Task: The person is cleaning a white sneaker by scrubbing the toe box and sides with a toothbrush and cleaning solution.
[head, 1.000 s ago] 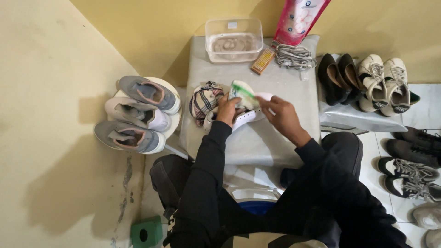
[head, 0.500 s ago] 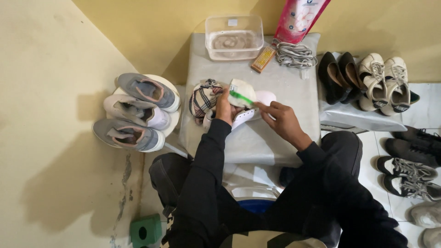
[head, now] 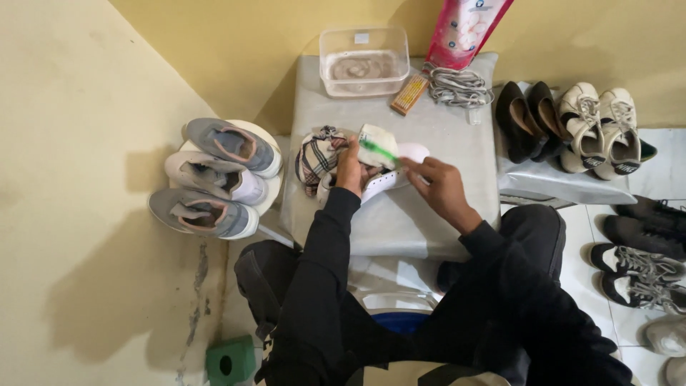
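We look down on a grey bench (head: 400, 221) that carries everything we work on, with both our black-sleeved arms reaching forward over it from our lap. Our left arm runs nearly straight ahead, and our left hand (head: 349, 166) is curled shut around the heel end of a white shoe (head: 386, 175), which lies on its side on the bench right between our two hands. Our right arm comes in bent from the right, the wrist turned inward, and our right hand (head: 441, 187) is closed with its fingertips pinched on the handle of a green brush (head: 380, 151), whose head lies against the shoe just ahead of the left hand. A checked cloth (head: 318, 156) is bunched on the bench just left of the left hand, touching the shoe. Well left of that hand, three grey and white sneakers (head: 214, 179) are stacked on a round white stool. Farther ahead of both hands stands a clear plastic tub (head: 363, 61), and to its right a tangle of grey laces (head: 457, 84) and a small tan block (head: 409, 94). Right of the right hand, black flats (head: 529, 118) and cream sneakers (head: 604, 132) rest on a lower shelf.
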